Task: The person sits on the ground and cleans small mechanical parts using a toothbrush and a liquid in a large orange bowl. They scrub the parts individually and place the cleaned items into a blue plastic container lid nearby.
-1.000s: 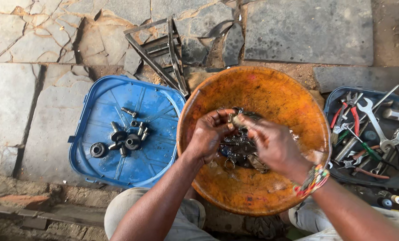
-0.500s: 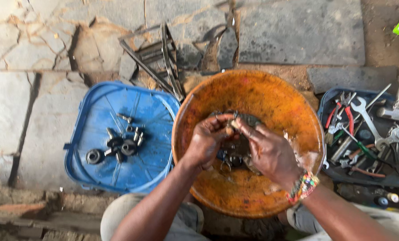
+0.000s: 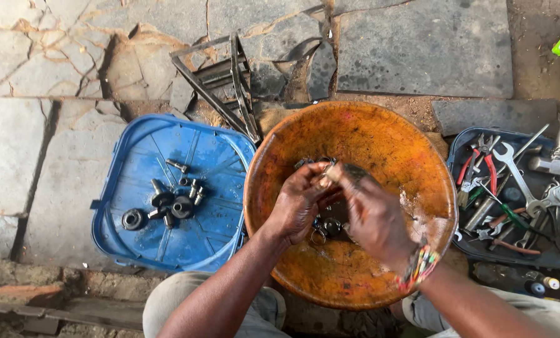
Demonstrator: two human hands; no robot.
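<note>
Here, over an orange basin (image 3: 361, 134) of dark metal parts (image 3: 327, 226), the left hand (image 3: 300, 201) and right hand (image 3: 372, 219) are meeting, fingers pinched together on a small pale part (image 3: 331, 171), best rubbed steadily above the basin.

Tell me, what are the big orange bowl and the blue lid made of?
The orange bowl looks like plastic: smooth and evenly coloured, with dark oily stains, though painted metal is possible. The blue lid seems to be moulded plastic, since raised ribs run across its dull, grimy surface. The bolts on it look like dark, greasy metal.
</note>
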